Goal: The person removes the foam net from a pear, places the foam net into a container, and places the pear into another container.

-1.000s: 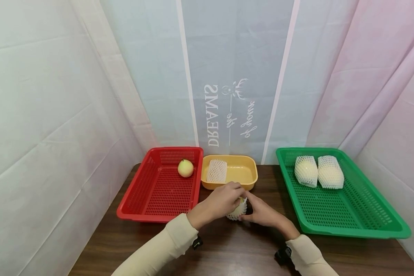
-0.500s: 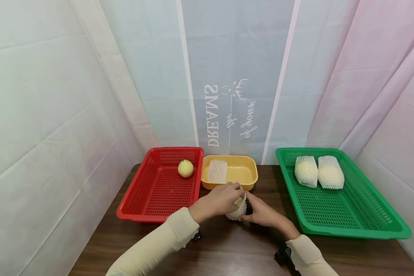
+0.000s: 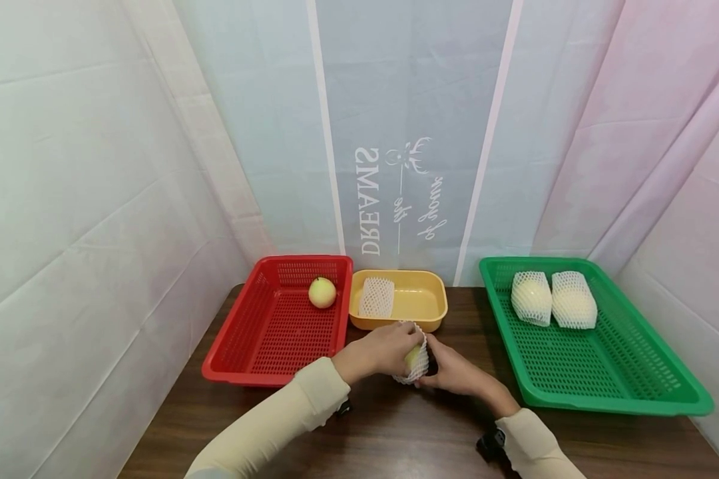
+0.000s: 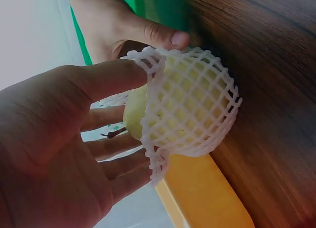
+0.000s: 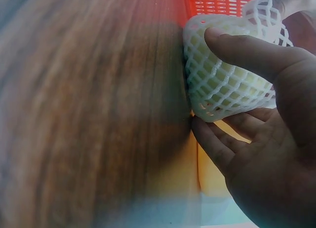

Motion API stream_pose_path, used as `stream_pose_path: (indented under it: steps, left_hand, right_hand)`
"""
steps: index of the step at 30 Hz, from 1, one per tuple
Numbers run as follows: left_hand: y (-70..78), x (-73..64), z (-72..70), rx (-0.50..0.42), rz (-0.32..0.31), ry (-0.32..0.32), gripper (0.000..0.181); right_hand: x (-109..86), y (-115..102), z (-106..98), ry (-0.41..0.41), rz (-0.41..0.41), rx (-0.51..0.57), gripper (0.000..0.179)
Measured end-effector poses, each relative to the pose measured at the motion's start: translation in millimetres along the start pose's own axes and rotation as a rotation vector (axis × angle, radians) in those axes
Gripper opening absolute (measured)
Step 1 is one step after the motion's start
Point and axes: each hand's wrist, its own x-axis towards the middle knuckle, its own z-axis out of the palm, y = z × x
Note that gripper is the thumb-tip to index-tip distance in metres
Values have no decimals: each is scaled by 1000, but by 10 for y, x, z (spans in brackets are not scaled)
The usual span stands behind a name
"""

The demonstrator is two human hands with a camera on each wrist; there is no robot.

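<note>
In the middle of the table a pale yellow pear (image 4: 134,113) stands in a white foam net (image 4: 195,102), its stem toward the net's open end. My left hand (image 3: 383,349) is at that end. In the left wrist view its thumb is at the net's rim, and its fingers reach along the opposite side of the opening. My right hand (image 3: 458,371) holds the netted pear low down near the tabletop, thumb on one side and fingers on the other, as the right wrist view shows. Part of the pear is hidden behind the left hand in the head view.
At the left a red basket (image 3: 257,372) has one bare pear (image 3: 322,293). Behind the hands a yellow tray (image 3: 422,303) contains a flat foam net (image 3: 377,297). The green basket (image 3: 575,359) at the right bears two netted pears (image 3: 531,299). Cloth walls enclose the table.
My left hand has shifted slightly around the net's top, and more of the net's upper rim and of the pear shows now. The right hand has stayed in place.
</note>
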Motion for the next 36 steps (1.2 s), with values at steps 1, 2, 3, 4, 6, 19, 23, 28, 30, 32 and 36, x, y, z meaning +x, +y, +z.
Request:
stream_pose_path:
  steps: [1, 2, 3, 4, 6, 19, 23, 28, 30, 32, 36]
  left_hand:
    - [-2, 7, 9, -2, 1, -3, 61]
    - [-3, 15, 15, -3, 2, -5, 61]
    - [-4, 20, 20, -4, 4, -7, 62]
    - [-4, 25, 23, -6, 6, -9, 62]
    - [-6, 38, 30, -17, 6, -12, 62]
    - [-37, 101, 89, -116, -33, -59, 69]
    - [-50, 113, 105, -148, -37, -62, 68]
    - [-67, 133, 133, -148, -29, -48, 67]
    - [-72, 139, 140, -147, -33, -42, 68]
    - [-75, 147, 142, -151, -40, -42, 69]
    - [-80, 152, 149, -152, -57, -51, 71]
  right_hand:
    - [0, 4, 4, -1, 0, 0, 99]
    - [-1, 7, 7, -1, 5, 8, 98]
    - [-2, 10, 10, 1, 4, 6, 98]
    - [-3, 14, 10, 3, 1, 2, 97]
    - [-5, 17, 8, 10, -4, -6, 95]
    - [29, 19, -15, 15, 27, -29, 90]
    - [34, 21, -21, 13, 18, -21, 88]
    - [42, 39, -10, 13, -19, 0, 86]
    - [44, 44, -6, 14, -26, -3, 86]
    - [44, 46, -6, 16, -26, -18, 85]
    - [45, 51, -5, 22, -24, -56, 80]
